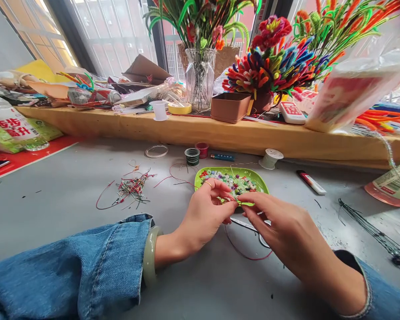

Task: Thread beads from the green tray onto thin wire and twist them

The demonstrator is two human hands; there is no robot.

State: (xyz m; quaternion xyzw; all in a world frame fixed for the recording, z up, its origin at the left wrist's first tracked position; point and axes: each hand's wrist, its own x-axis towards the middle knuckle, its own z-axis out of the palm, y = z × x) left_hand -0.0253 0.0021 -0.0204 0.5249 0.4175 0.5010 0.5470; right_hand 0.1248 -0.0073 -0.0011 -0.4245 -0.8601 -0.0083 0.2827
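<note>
My left hand (203, 213) and my right hand (280, 224) meet over the near edge of a green tray (260, 180) filled with several coloured beads (230, 181). Both hands are pinched, fingertips together, on a thin red wire (245, 254) that loops down onto the grey table below them. Something small sits between the fingertips; I cannot make it out. A pair of scissors (250, 226) lies on the table, partly hidden under my right hand. A pale green bangle (149, 255) circles my left wrist, next to a denim sleeve.
Wire scraps (130, 189) lie left of the tray. Behind it stand a dark wire spool (192, 156), a small red cup (202, 150), a white thread spool (270, 158) and a lighter (311, 182). A wooden ledge (186, 129) carries a glass vase (200, 80) and pipe-cleaner flowers (273, 58).
</note>
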